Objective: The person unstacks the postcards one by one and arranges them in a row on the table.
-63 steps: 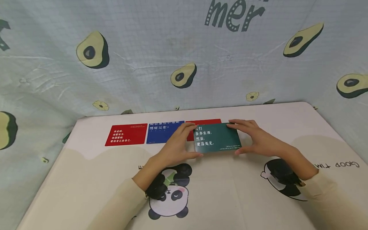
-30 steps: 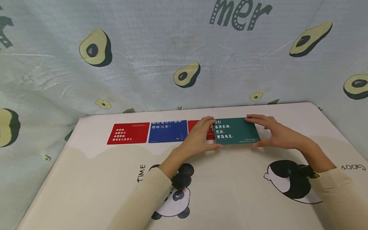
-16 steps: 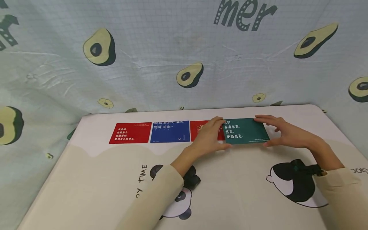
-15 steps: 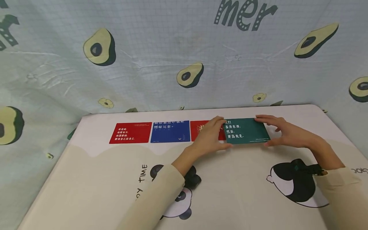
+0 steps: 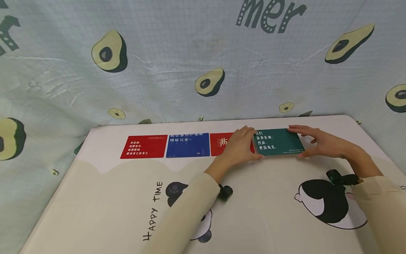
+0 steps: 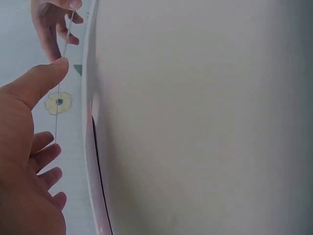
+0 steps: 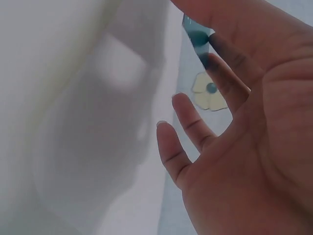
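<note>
A green card (image 5: 279,141) with white writing is held flat-side up between both hands, to the right of a row of cards. My left hand (image 5: 239,146) pinches its left edge, thumb at the near corner and fingers at the far one. My right hand (image 5: 326,143) grips the right edge the same way. Seen edge-on in the left wrist view, the card is a thin line (image 6: 57,115) above the tabletop. The row holds a red card (image 5: 143,147), a blue card (image 5: 188,148) and a second red card (image 5: 216,139), partly hidden behind my left hand.
A pale tabletop (image 5: 104,197) with printed panda drawings and lettering lies under everything. Behind it hangs a light curtain (image 5: 158,70) with avocado prints, close to the table's far edge. Small black wrist cameras (image 5: 226,192) sit at both cuffs.
Both hands have carried the green card rightward, from in front of the second red card to its right side. Lately it has risen slightly too. The cards in the row stay in place.
</note>
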`<action>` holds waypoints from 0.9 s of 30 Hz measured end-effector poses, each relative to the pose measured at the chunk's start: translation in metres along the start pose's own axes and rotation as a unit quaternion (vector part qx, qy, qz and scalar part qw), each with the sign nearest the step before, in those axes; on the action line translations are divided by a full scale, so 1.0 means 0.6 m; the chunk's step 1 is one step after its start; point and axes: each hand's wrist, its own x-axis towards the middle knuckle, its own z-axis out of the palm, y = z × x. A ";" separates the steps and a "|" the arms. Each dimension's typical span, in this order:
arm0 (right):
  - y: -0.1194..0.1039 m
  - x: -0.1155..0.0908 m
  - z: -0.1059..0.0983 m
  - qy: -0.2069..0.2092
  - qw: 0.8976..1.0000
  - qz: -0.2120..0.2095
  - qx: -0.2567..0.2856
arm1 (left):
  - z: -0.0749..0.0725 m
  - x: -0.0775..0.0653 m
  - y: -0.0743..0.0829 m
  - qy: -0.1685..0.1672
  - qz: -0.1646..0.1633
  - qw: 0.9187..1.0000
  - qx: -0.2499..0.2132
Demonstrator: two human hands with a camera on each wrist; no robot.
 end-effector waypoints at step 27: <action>0.019 0.028 0.003 -0.043 0.998 0.035 -0.007 | 0.004 0.026 0.000 -0.078 -0.026 0.991 0.107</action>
